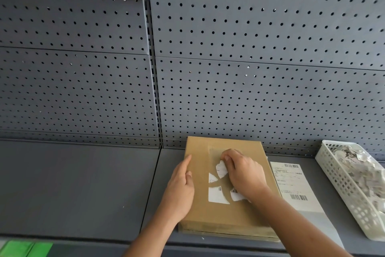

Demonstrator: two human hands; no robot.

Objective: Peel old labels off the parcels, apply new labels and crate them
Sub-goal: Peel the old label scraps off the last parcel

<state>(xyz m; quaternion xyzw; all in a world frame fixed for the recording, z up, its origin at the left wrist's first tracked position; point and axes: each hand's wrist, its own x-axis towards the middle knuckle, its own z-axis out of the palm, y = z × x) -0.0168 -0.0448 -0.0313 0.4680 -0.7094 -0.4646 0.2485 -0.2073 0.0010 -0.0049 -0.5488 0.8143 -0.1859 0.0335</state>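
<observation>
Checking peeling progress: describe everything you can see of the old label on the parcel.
The old label is white paper, torn into ragged patches on the brown parcel's flat top, with bare cardboard between them. Barcode fragments show on two patches. The right hand pinches a lifted, curled scrap; the lower patches lie stuck flat.

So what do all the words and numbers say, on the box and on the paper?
No text here can be read.
New label beside the parcel: barcodes and print, too small to read.
Old label on the parcel: torn, only barcode bits, unreadable.
Scraps in the basket: too blurred.
</observation>
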